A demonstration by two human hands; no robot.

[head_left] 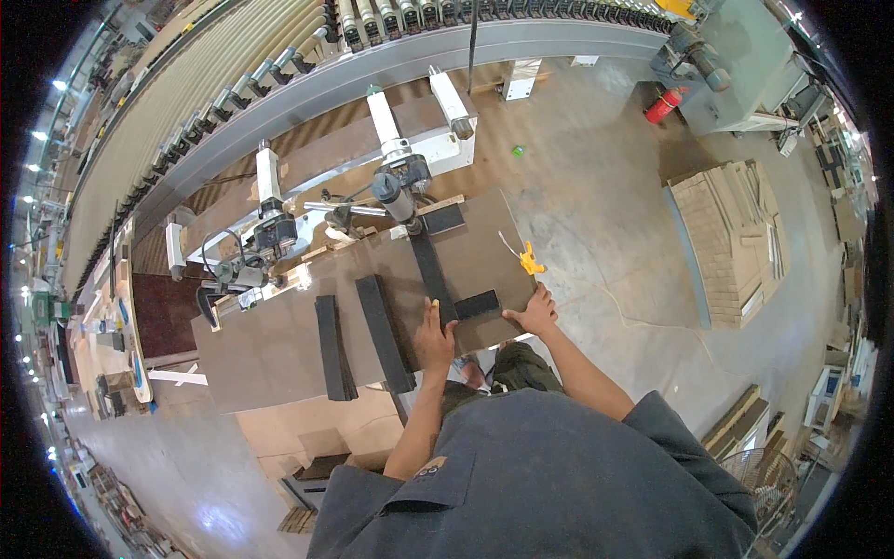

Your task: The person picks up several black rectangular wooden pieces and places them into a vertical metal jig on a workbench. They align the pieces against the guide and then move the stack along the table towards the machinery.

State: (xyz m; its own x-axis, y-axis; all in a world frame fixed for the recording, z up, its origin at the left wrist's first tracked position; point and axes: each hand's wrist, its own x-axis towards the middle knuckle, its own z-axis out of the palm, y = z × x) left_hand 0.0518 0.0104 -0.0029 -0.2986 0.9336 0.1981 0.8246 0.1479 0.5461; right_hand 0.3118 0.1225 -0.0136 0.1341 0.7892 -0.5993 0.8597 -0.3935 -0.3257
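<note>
Head view, the only one.

Brown table (279, 359), set askew in front of the person. One black strip (428, 265) lies on it, far end at the foot of the grey spindle (396, 200), near end by the left hand (433, 343). Left hand: index straight, thumb apart, both at the strip's near end; cannot tell whether they pinch it or only steady it. Right hand (533, 312): spread, thumb out to the side, resting at the table's right edge, just beside a yellow fitting (530, 260). Holds nothing visible.

Short black block (477, 305) between the hands, right of the strip. Another dark piece (443, 219) at the far edge, right of the spindle.

Left of the strip: middle stack (384, 331), then left stack (333, 349), both of long black pieces, lying apart and out of the hands.

Progress, judged: one strip seems mid-work at the spindle. Two stacks lie aside; whether worked or waiting, cannot tell. No mark on the strip legible at this size, so its own stage stays uncertain.
</note>
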